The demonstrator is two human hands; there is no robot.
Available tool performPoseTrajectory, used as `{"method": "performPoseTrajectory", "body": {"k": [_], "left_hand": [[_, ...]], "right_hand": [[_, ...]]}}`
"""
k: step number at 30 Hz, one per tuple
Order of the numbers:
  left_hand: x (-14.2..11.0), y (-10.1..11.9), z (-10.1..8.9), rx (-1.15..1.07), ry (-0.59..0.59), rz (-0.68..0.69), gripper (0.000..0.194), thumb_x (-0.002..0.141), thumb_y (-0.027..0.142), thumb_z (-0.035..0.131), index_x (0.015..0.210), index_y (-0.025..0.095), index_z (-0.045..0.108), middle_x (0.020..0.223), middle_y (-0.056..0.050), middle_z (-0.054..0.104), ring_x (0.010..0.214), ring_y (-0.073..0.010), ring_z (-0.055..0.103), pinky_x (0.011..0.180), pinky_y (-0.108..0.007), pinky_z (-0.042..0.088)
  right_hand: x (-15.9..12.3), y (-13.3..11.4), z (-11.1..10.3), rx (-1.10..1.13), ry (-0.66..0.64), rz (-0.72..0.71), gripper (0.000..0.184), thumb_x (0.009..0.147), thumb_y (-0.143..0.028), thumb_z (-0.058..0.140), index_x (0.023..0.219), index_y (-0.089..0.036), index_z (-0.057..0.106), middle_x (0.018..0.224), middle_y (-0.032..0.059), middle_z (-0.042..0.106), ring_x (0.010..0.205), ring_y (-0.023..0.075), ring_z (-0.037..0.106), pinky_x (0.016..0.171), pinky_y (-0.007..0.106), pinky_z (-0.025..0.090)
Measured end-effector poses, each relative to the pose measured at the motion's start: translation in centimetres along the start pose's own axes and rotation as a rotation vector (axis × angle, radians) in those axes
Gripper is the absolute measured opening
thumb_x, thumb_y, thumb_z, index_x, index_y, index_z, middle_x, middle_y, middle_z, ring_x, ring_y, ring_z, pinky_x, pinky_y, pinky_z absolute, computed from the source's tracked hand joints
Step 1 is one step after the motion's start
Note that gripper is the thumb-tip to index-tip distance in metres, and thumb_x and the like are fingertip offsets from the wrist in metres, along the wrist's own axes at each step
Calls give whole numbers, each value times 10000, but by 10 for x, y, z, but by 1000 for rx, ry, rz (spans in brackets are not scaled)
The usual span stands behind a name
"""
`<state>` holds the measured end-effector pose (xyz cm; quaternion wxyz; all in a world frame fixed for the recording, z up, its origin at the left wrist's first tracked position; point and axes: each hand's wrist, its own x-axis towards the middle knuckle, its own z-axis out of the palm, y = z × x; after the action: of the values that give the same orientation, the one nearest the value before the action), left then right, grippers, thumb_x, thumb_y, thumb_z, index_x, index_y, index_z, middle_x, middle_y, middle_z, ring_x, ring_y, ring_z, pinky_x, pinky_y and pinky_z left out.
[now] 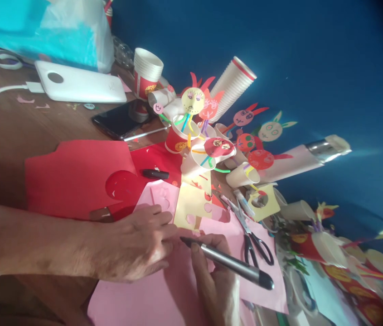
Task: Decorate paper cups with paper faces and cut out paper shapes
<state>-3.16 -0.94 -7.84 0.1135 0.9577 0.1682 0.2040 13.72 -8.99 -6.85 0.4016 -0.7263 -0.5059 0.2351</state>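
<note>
Pink sheet: under both my hands, running off the bottom of my view; its lower left edge borders dark brown. Widest bare stretch of pink (143,299) lies below my left hand (137,244).
Far side: tight. Yellow paper (191,203) and red paper (72,176) crowd up beyond my fingers; paper cups with stick-on faces stand past them.
Right side: scissors (250,242), blades parted, handles near the barrel of my marker (235,265); narrow gap between.
Left hand: palm down, fingers bent, tips low by the pink; cannot tell whether they pinch anything.
Right hand: closed round the marker (213,271), thumb and fingers near its front.
Marker: over the pink sheet, slanting, tip close to my left fingers. Grey metallic barrel, black tip section, rounded black rear end. Tip uncovered; contact with paper unclear.
Black cap: on the red paper (155,174), lying flat.
</note>
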Motion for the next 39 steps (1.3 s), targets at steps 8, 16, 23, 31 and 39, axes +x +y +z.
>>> {"method": "performPoseTrajectory", "body": {"k": [8, 16, 23, 31, 39], "left_hand": [[1, 3, -2, 5, -4, -24, 155, 797, 304, 637, 692, 199, 594, 758, -14, 559, 764, -176, 458, 741, -346, 328], [1, 2, -2, 13, -1, -21, 173, 774, 327, 664, 712, 184, 589, 781, -13, 566, 786, -189, 464, 762, -358, 317], [1, 3, -2, 7, 0, -10, 139, 790, 301, 645, 728, 188, 594, 772, -22, 564, 788, -193, 462, 748, -352, 317], [2, 0, -7, 21, -79, 31, 162, 863, 303, 539, 765, 188, 597, 785, -31, 565, 785, -195, 466, 719, -352, 320], [1, -2, -7, 12, -80, 43, 174, 882, 313, 507, 803, 188, 600, 797, -30, 562, 796, -196, 467, 736, -361, 317]], "right_hand": [[0, 1, 0, -39, -18, -80, 180, 798, -369, 582, 752, -196, 597, 585, -10, 629, 476, 108, 550, 381, 179, 385], [5, 8, 0, -153, -53, -208, 138, 822, -325, 556, 778, -199, 592, 649, -5, 644, 542, 118, 596, 491, 197, 452], [4, 7, -2, -174, -89, -195, 149, 825, -322, 548, 753, -194, 573, 590, -14, 612, 463, 103, 543, 408, 185, 389], [7, 6, -4, -168, -84, -237, 120, 833, -294, 540, 767, -197, 562, 601, -18, 604, 476, 98, 534, 441, 188, 406], [8, 6, -4, -138, -77, -231, 128, 834, -282, 540, 734, -202, 547, 576, -27, 587, 488, 96, 542, 428, 178, 396]]}}
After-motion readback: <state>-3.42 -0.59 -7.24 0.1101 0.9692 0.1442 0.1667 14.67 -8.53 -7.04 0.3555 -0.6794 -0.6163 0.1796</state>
